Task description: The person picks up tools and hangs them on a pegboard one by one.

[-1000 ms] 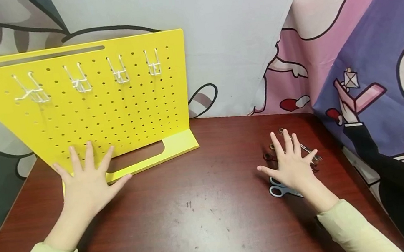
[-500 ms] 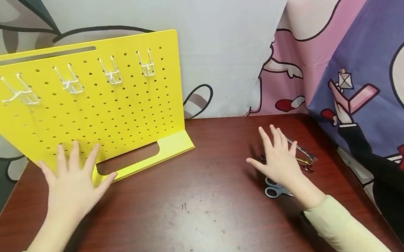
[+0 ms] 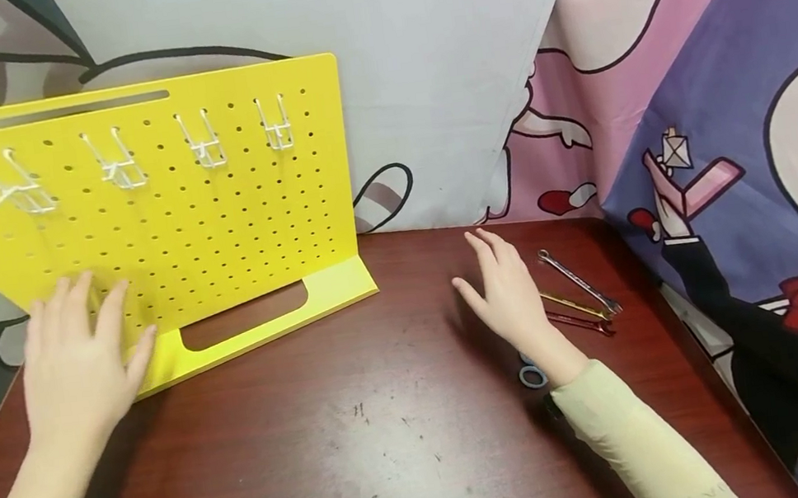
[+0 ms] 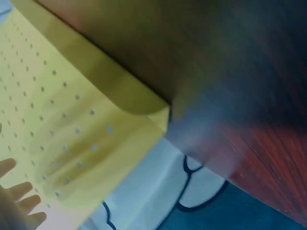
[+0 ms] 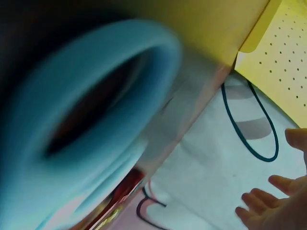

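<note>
1. At the left rear of the tabletop [image 3: 284, 471]: yellow pegboard [image 3: 216, 221], standing on its base plate; slot along the top edge.
2. Four white wire hooks [image 3: 207, 154] mounted in a row near its top.
3. Left hand [image 3: 74, 372]: released, fingers extended, in front of the pegboard's lower left. Can't tell if fingertips touch it.
4. Right hand [image 3: 512, 293]: released, fingers extended, raised over the tabletop right of the pegboard.
5. Just right of it: silver wrench [image 3: 580, 282] farthest back, then gold wrench [image 3: 574, 305], then red wrench [image 3: 580, 321]. Left ends of gold and red hidden by the hand.
6. Blue scissor handles [image 5: 127, 115] under the right wrist, mostly covered in head view.
7. Pale green sleeves [image 3: 639, 435] on both arms; cartoon-print backdrop [image 3: 440, 94] behind.
</note>
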Demonstrator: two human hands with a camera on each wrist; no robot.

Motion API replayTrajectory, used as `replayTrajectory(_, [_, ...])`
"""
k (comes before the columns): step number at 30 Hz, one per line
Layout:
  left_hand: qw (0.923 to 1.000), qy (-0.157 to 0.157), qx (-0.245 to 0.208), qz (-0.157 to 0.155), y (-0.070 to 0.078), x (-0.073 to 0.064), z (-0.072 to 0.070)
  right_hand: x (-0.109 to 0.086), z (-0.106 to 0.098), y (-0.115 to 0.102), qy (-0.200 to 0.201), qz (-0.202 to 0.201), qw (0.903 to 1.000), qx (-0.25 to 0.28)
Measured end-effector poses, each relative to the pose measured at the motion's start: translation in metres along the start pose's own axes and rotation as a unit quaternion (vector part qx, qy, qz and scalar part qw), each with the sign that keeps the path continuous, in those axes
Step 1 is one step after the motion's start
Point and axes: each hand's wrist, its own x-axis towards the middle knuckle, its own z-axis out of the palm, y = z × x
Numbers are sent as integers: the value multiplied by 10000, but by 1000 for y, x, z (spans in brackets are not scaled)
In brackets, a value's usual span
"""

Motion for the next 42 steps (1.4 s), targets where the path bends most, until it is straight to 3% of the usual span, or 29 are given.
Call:
replayTrajectory(9, [9932,897,-88,-738,-26,1,-15,36,21,-33,255,-108,9949,971])
replayTrajectory(12, [9877,999,-304,-1165,-34,0,-20,48,28,-44,249,-94,9923,1209])
replayTrajectory(14, [9819,882,-533,-1587,-40,-1,-23,55,33,-52,230,-75,9905,1357])
replayTrajectory(18, [9580,582,-817,-2686,-50,-3,-26,69,41,-66,157,8,9860,1663])
replayTrajectory(21, [9389,549,-845,-3291,-57,-4,-25,79,47,-76,114,119,9801,1976])
replayTrajectory(27, [9028,525,-1268,-4075,-59,-4,-20,102,64,-91,66,578,9570,2843])
replayTrajectory(31, [8918,412,-1626,-4202,-64,-7,-12,116,73,-97,-9,958,9439,3159])
replayTrajectory(37, [8863,53,-1577,-4353,-68,-7,-3,130,83,-103,-75,1382,9325,3336])
replayTrajectory(39, [8858,-90,-1527,-4381,-68,-7,-1,134,87,-104,-89,1463,9294,3388])
replayTrajectory(42, [8938,-300,-1442,-4236,-68,-5,1,136,93,-105,-113,1538,9265,3432])
